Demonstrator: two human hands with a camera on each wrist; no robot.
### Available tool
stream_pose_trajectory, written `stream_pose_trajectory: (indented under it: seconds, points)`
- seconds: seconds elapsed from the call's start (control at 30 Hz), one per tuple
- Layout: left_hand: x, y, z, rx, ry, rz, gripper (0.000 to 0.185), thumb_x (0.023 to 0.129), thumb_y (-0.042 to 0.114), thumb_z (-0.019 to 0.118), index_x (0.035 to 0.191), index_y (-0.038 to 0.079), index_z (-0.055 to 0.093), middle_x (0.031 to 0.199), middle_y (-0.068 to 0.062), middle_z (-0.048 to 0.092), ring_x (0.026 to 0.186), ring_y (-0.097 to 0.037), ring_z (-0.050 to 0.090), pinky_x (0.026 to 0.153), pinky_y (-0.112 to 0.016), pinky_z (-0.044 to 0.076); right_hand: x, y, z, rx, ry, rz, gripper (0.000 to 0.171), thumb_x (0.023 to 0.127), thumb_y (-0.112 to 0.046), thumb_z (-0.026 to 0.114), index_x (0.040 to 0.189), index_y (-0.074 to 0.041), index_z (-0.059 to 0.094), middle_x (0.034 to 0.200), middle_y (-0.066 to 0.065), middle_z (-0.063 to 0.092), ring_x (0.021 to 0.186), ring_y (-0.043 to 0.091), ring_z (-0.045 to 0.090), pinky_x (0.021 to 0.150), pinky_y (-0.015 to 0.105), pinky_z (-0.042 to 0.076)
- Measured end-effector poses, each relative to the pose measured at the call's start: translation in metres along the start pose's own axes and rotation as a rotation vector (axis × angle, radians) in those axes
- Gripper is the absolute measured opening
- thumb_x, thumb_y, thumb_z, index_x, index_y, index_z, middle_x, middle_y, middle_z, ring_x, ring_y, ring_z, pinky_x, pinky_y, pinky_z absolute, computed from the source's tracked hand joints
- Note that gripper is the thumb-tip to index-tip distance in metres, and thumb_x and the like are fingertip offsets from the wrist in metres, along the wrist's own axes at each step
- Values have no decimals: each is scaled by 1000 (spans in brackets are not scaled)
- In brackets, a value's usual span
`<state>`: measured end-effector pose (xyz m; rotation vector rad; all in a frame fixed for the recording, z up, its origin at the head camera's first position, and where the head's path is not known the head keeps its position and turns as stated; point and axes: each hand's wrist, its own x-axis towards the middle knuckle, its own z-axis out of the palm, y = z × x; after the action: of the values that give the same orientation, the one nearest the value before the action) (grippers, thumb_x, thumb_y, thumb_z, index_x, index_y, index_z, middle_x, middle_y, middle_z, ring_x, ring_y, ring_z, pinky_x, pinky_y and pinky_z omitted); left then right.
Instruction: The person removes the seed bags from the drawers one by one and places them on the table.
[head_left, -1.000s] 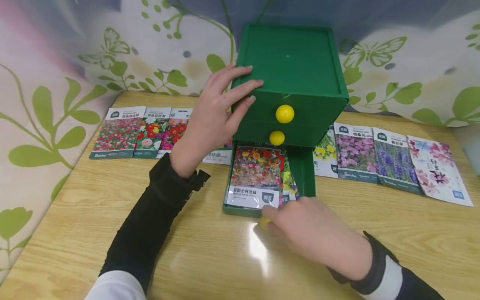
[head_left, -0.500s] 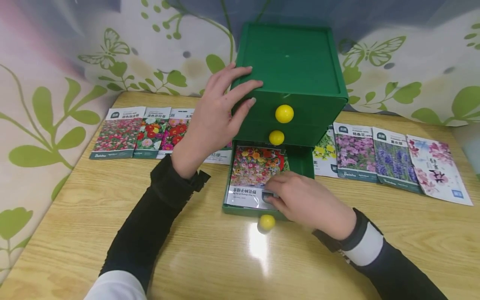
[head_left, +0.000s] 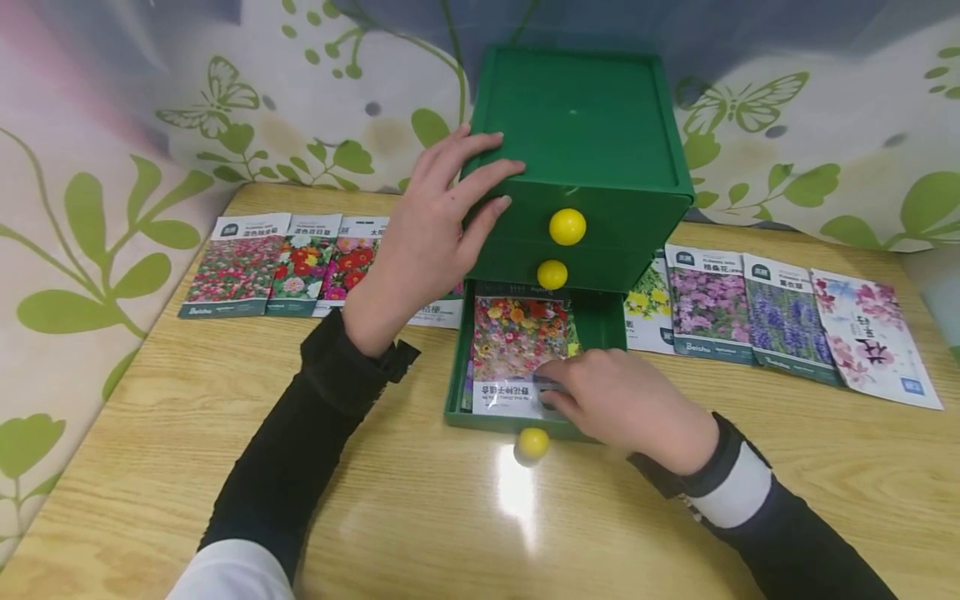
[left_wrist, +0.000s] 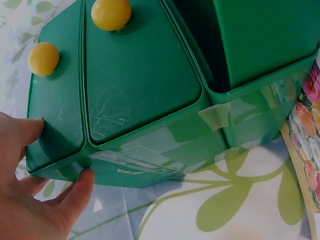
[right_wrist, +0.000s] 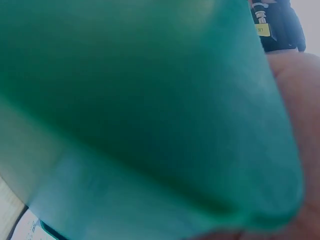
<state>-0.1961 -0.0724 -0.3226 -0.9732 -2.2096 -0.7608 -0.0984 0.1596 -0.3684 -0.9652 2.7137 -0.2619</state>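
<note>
A green three-drawer cabinet (head_left: 585, 125) with yellow knobs stands at the back of the wooden table. Its bottom drawer (head_left: 455, 392) is pulled out, with its knob (head_left: 533, 442) toward me. Flower seed packets lie inside; the top packet (head_left: 513, 342) shows mixed blooms. My right hand (head_left: 551, 392) pinches that packet at its near right corner. My left hand (head_left: 457, 196) rests with spread fingers on the cabinet's top left corner. The left wrist view shows the left hand (left_wrist: 30, 200) touching the cabinet (left_wrist: 140, 85) at that corner. The right wrist view is filled by blurred green plastic (right_wrist: 140, 100).
Seed packets lie in a row left of the cabinet (head_left: 285, 262) and another row to its right (head_left: 780, 312). A leaf-patterned cloth (head_left: 225, 108) hangs behind and along the left side. Bare table (head_left: 450, 517) lies in front of the drawer.
My right hand left the drawer's knob, reached into the drawer and took the top packet, shifting it to the right. The left hand stayed on the cabinet.
</note>
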Motion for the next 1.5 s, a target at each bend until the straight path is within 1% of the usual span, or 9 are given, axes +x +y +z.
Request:
stream_pose_trajectory:
  seconds: [0.27,0.43,0.53,0.63,0.73,0.87,1.0,1.27,1.5]
  points:
    - [1,2,-4,-11,43,48,38,103,21,57,137,5,58,147,-20,43,142,-30,32,116,-33,24,-3,3,-6,23,-18,17,25,99,-26,64,118,-10,71,77,-4,65,54,5,50,51,27,43]
    - [4,11,-16,-27,201,191,26,102,15,60,123,0,64,124,-20,54,115,-31,48,92,-38,39,-4,10,-8,79,10,44,20,100,-22,63,112,-7,70,66,-8,55,52,6,48,54,27,45]
    - [2,20,-19,-47,213,310,14,98,7,63,108,-1,69,104,-16,59,94,-30,54,81,-37,44,-2,13,-9,96,5,61,21,100,-20,62,112,-5,70,66,-7,54,50,7,47,52,27,44]
    - [-5,30,-15,-41,82,432,9,95,2,65,102,1,71,93,-10,63,82,-25,58,73,-32,50,0,15,-8,105,1,67,18,100,-20,62,106,-5,69,62,-5,51,49,8,46,50,27,41]
    - [-18,34,-4,-20,-159,484,10,95,5,66,102,7,73,91,-5,66,79,-19,60,69,-29,52,3,17,-7,106,7,77,15,100,-21,62,95,-7,67,59,-4,46,47,9,44,48,27,39]
    - [-35,30,10,10,-502,376,11,95,12,68,105,10,73,94,0,69,82,-15,64,72,-28,54,4,17,-7,101,11,100,19,101,-20,60,88,-8,65,57,-2,44,46,10,44,46,27,38]
    - [-41,25,19,58,-735,243,9,97,18,66,101,13,73,83,3,70,72,-12,65,64,-30,53,2,18,-7,77,12,127,21,102,-21,59,88,-7,65,57,-1,44,45,11,45,46,27,38]
    - [-44,24,30,179,-917,165,16,99,28,63,98,16,73,70,4,64,61,-11,59,65,-34,49,2,20,-5,33,9,120,19,102,-20,60,94,-5,69,59,-1,47,48,11,46,46,26,37]
    - [-48,26,33,223,-910,96,19,99,34,64,97,17,75,78,3,69,68,-12,64,69,-35,51,5,19,-3,37,-4,121,17,100,-19,62,98,-6,73,61,-1,50,50,11,47,47,27,38]
